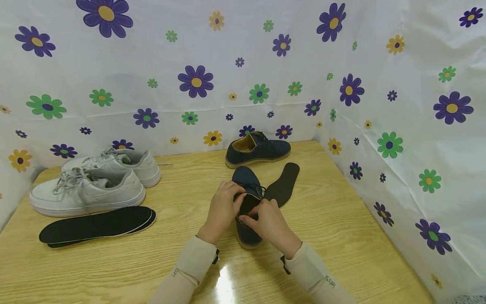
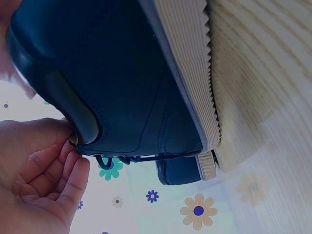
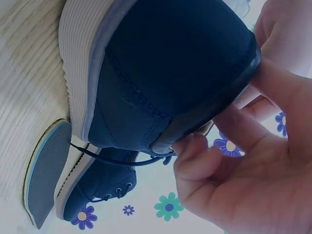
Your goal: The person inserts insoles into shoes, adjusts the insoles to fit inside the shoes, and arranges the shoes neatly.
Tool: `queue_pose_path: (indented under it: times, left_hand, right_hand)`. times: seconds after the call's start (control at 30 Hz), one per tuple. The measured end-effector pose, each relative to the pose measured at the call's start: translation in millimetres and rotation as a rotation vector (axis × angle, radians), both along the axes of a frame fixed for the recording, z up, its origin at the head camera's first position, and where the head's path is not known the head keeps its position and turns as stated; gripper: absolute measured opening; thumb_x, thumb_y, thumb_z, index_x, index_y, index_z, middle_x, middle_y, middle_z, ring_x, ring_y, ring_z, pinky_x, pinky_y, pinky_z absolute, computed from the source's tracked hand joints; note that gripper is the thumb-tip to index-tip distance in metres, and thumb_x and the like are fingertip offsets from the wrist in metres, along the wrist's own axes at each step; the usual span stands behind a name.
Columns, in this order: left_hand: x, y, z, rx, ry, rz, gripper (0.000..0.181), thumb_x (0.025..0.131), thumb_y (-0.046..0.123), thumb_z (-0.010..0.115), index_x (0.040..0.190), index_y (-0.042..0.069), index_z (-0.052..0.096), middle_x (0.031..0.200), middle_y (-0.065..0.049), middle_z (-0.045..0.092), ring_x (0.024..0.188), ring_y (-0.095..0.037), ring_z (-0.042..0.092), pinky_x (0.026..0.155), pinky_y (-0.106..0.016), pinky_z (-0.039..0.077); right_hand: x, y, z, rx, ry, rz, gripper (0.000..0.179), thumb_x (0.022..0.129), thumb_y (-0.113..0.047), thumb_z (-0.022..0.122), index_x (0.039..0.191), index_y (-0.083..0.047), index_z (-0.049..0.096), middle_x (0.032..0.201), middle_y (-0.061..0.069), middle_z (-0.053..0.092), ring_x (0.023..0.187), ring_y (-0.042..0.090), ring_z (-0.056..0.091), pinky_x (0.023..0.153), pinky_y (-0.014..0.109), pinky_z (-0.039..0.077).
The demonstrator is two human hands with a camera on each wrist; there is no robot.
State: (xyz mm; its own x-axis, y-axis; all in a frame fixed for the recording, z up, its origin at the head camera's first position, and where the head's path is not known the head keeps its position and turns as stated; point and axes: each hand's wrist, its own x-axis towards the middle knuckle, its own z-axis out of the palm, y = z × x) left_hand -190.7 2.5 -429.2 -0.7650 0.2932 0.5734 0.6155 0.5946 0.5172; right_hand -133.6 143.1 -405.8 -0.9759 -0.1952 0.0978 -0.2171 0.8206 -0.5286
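Observation:
A navy lace-up shoe (image 1: pixel 247 234) stands on the table, its toe pointing away from me and its opening between my hands. At the front of that opening, my left hand (image 1: pixel 225 207) pinches the edge beside the laces; the left wrist view shows its thumb and fingertips on the collar (image 2: pixel 80 124). My right hand (image 1: pixel 270 219) grips the collar on the right side, fingers bent over the rim in the right wrist view. Black shows inside the shoe. Right beside it lies a dark grey insole (image 1: pixel 284 183), flat on the wood.
Behind stands the matching navy shoe (image 1: pixel 262 150), tan inside, toe to the right. Two white sneakers (image 1: pixel 91 194) sit at the left, with a pair of stacked black insoles (image 1: pixel 95 226) in front. A flower-patterned sheet (image 1: pixel 235 46) walls the back and right of the wooden table (image 1: pixel 182 181).

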Motion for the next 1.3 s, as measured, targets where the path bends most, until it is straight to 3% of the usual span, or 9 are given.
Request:
queue_pose_path:
  times: [0.17,0.27,0.5,0.63,0.77,0.93,1.07,1.17,1.3]
  left_hand:
    - [0.5,-0.2,0.1,-0.006,-0.011,0.000,0.004,0.083,0.003,0.074,0.085,0.003,0.071,0.088,-0.005,0.066,0.082,-0.022,0.054,0.069,-0.031,0.050]
    - [0.6,-0.5,0.7,-0.003,-0.011,0.001,0.004,0.083,0.003,0.074,0.085,0.003,0.071,0.088,-0.005,0.066,0.082,-0.022,0.055,0.070,-0.031,0.051]
    - [-1.4,-1.9,2.0,-0.004,-0.006,0.010,0.004,0.083,0.002,0.074,0.085,0.003,0.071,0.087,-0.005,0.066,0.083,-0.022,0.055,0.071,-0.032,0.051]
    - [-1.7,-2.0,2.0,-0.005,-0.011,0.012,0.004,0.082,0.002,0.074,0.084,0.003,0.071,0.088,-0.005,0.066,0.082,-0.022,0.054,0.069,-0.031,0.050]
    - [-1.2,-1.4,1.4,-0.006,-0.026,0.004,0.004,0.082,0.002,0.074,0.085,0.004,0.071,0.088,-0.004,0.066,0.083,-0.021,0.054,0.070,-0.031,0.050]
    - [-0.7,-0.9,0.7,-0.003,-0.030,0.000,0.005,0.082,0.002,0.074,0.085,0.004,0.071,0.088,-0.004,0.066,0.083,-0.021,0.054,0.069,-0.031,0.050]
    - [-0.8,-0.9,0.9,0.002,-0.015,-0.007,0.005,0.082,0.001,0.073,0.084,0.004,0.070,0.088,-0.004,0.065,0.082,-0.021,0.054,0.068,-0.030,0.049]
    - [-0.7,-0.9,0.8,0.002,-0.012,-0.009,0.006,0.082,0.000,0.074,0.084,0.004,0.070,0.088,-0.005,0.065,0.081,-0.021,0.053,0.067,-0.030,0.049]
    - [-0.3,-0.7,0.3,0.001,-0.012,-0.006,0.006,0.082,0.000,0.074,0.083,0.005,0.071,0.087,-0.005,0.065,0.081,-0.021,0.053,0.067,-0.029,0.049]
  right_hand:
    - [-0.1,1.7,-2.1,0.074,0.044,0.080,0.050,0.098,-0.024,0.056,0.050,-0.010,0.059,0.053,0.000,0.046,0.064,0.018,0.039,0.065,0.032,0.030]
    - [0.5,1.7,-2.7,0.129,0.068,0.108,0.058,0.101,-0.022,0.049,0.044,-0.011,0.047,0.046,-0.001,0.039,0.059,0.018,0.039,0.067,0.034,0.027]
    - [1.8,0.0,-1.1,0.301,-0.038,0.147,0.062,0.105,-0.029,0.037,0.049,-0.011,0.053,0.061,0.004,0.052,0.075,0.023,0.051,0.074,0.038,0.034]
    - [1.8,-2.0,3.9,0.324,-0.132,0.118,0.063,0.105,-0.037,0.033,0.062,-0.007,0.066,0.080,0.009,0.065,0.091,0.027,0.052,0.079,0.041,0.039]
    - [4.1,-4.4,7.6,0.346,-0.185,0.092,0.064,0.104,-0.042,0.032,0.074,-0.004,0.073,0.096,0.013,0.067,0.099,0.030,0.050,0.083,0.044,0.042]
    - [4.1,-5.1,8.4,0.337,-0.165,0.124,0.059,0.105,-0.038,0.033,0.069,-0.007,0.067,0.079,0.008,0.064,0.084,0.024,0.054,0.081,0.041,0.035]
    - [-2.0,-3.3,7.8,0.298,-0.169,0.170,0.051,0.106,-0.032,0.031,0.066,-0.011,0.055,0.063,0.002,0.051,0.064,0.020,0.051,0.079,0.043,0.033]
    - [-7.4,-1.7,7.9,0.253,-0.204,0.175,0.048,0.107,-0.029,0.031,0.069,-0.010,0.054,0.062,0.003,0.049,0.058,0.020,0.050,0.084,0.048,0.035]
    - [-10.6,-2.4,9.8,0.273,-0.223,0.156,0.041,0.106,-0.024,0.034,0.089,-0.002,0.064,0.073,0.007,0.058,0.064,0.024,0.057,0.085,0.049,0.038]
